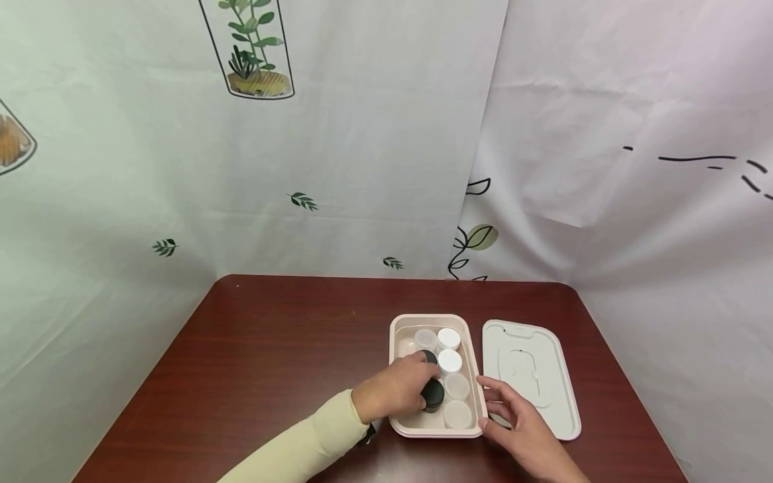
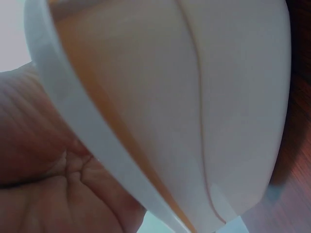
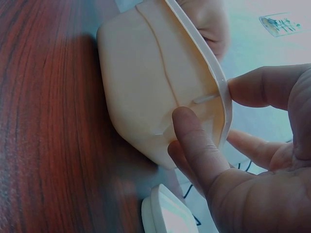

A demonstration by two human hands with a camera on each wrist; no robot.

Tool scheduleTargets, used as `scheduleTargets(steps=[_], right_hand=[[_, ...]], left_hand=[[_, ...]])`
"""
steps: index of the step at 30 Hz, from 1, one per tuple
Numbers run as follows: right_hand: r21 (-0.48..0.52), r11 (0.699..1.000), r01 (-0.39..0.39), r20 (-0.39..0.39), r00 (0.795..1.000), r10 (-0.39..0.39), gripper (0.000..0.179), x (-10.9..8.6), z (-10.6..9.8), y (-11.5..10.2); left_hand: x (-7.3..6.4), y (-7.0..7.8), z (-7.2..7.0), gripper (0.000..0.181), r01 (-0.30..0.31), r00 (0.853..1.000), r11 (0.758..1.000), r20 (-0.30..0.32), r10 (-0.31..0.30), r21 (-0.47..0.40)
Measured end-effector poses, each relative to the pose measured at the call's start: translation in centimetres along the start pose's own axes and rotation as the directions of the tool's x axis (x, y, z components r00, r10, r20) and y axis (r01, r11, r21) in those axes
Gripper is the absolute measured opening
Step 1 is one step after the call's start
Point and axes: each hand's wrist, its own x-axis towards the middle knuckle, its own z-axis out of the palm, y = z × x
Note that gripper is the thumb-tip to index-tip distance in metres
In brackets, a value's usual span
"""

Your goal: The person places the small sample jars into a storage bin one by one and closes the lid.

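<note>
A cream rectangular plastic tub (image 1: 397,429) stands on the table with several small round containers inside. My left hand (image 1: 395,386) reaches over its left side and pinches a small black round container (image 1: 433,394) between thumb and fingers. Partly hidden by those fingers is a second black round container (image 1: 430,357). Along the right side are white-topped containers (image 1: 449,361) and translucent ones (image 1: 457,414). My right hand (image 1: 524,429) touches the tub's right side with its fingertips, fingers spread. In the left wrist view the tub wall (image 2: 146,87) hides the left fingertips.
A flat white lid (image 1: 558,376) lies on the table just right of the tub, partly behind the right hand. The dark red-brown table (image 1: 272,349) reaches back to a patterned white cloth (image 1: 374,168).
</note>
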Motion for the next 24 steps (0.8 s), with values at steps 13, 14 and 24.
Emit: scheduleTargets(steps=[13,14,24], right_hand=[[-0.031,0.999,-0.030,-0.074,0.997,0.028,0.062,-0.6,-0.6,-0.7],[-0.033,0.999,-0.027,-0.083,0.996,0.024,0.061,-0.7,-0.7,-0.8],[-0.083,0.988,-0.132,-0.250,0.962,0.108,0.050,-1.8,-2.6,-2.0]], left_hand=[[-0.8,0.9,-1.5,0.040,0.035,0.999,0.994,-0.029,-0.038,-0.107],[-0.8,1.2,-1.6,0.039,0.030,0.999,0.991,-0.037,-0.035,-0.127],[-1.2,5.4,-1.9,0.038,-0.050,0.991,0.828,-0.131,-0.028,-0.559]])
